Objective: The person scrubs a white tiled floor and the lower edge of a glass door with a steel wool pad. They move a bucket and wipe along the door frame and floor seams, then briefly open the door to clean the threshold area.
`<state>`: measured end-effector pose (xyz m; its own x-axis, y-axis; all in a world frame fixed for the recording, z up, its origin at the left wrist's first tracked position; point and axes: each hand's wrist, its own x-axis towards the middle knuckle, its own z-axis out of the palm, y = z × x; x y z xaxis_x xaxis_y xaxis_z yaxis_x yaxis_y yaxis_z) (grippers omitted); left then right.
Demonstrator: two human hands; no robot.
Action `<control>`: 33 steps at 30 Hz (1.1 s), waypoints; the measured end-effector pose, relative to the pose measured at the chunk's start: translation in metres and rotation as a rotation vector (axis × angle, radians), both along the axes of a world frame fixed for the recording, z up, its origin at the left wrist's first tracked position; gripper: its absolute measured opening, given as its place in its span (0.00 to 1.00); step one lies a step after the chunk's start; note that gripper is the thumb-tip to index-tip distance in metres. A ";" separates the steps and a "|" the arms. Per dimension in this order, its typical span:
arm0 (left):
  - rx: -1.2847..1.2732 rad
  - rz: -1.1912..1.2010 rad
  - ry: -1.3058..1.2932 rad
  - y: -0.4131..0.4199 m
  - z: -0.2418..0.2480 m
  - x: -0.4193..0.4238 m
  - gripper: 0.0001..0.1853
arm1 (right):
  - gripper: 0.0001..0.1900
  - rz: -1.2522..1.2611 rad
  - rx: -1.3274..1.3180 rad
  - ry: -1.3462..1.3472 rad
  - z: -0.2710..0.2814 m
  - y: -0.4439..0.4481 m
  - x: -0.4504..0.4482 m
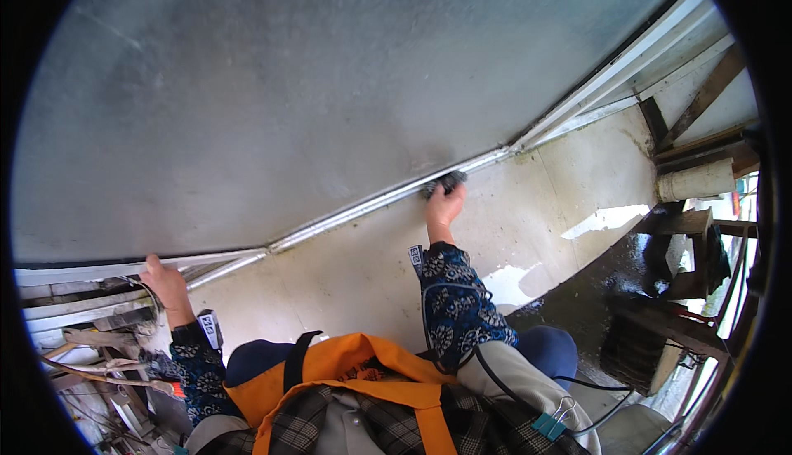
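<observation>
A large grey sheet-like panel with a pale frame edge fills the upper part of the view. My left hand grips the white rim of this panel at the lower left. Against the shiny metal strip along the panel's lower edge, my right hand presses a dark scouring pad, probably of wire wool. Below the strip lies a cream, wet, stained board surface. The fingertips of my right hand are partly hidden by the pad.
Wood pieces and sticks lie in clutter at the lower left. Dark wooden beams and a pale cylindrical container are at the right. Dark wet floor borders the cream board. A black cable runs along my right sleeve.
</observation>
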<state>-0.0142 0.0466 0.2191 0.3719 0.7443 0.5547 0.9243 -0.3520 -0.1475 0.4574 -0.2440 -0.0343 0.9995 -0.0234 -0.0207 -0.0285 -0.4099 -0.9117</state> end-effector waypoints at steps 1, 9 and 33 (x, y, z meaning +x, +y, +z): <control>-0.014 0.022 0.030 -0.002 0.002 0.003 0.18 | 0.19 -0.123 0.234 0.134 0.006 0.005 0.002; -0.113 -0.246 -0.178 -0.006 0.012 0.019 0.15 | 0.27 -0.609 0.921 0.297 0.091 0.048 0.056; -1.105 -0.307 -1.021 -0.059 0.258 -0.012 0.57 | 0.30 -0.552 0.758 0.199 0.299 0.080 0.032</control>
<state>-0.0264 -0.0127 0.4770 0.3993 0.9114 -0.1001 0.3397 -0.0457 0.9394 0.4895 -0.1635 0.2650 0.8283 -0.4007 -0.3917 -0.2237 0.4046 -0.8867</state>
